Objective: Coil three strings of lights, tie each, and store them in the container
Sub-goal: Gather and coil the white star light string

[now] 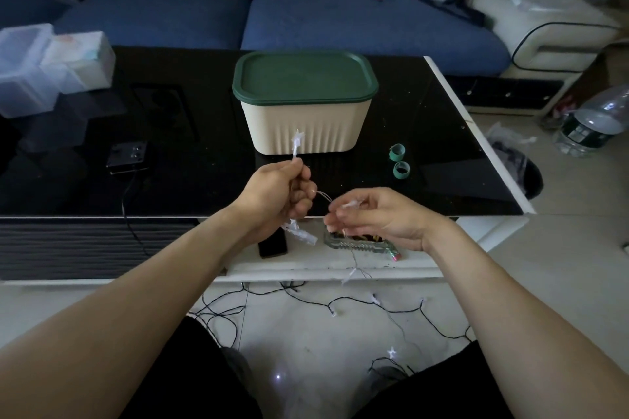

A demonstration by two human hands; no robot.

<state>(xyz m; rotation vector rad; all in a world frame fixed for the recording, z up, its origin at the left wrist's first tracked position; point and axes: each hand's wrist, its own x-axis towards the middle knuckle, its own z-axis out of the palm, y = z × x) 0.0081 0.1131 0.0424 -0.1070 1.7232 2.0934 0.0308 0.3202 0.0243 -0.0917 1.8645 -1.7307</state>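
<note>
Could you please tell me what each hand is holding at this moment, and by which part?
Both hold one string of lights: the left hand grips gathered star bulbs and wire, the right hand pinches it at a star bulb.

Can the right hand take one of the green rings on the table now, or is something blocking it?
Probably not at once. Nothing stands between the right hand and the green rings, which lie in the open beyond it. But its fingers pinch the light string, so it would have to let go first.
</note>
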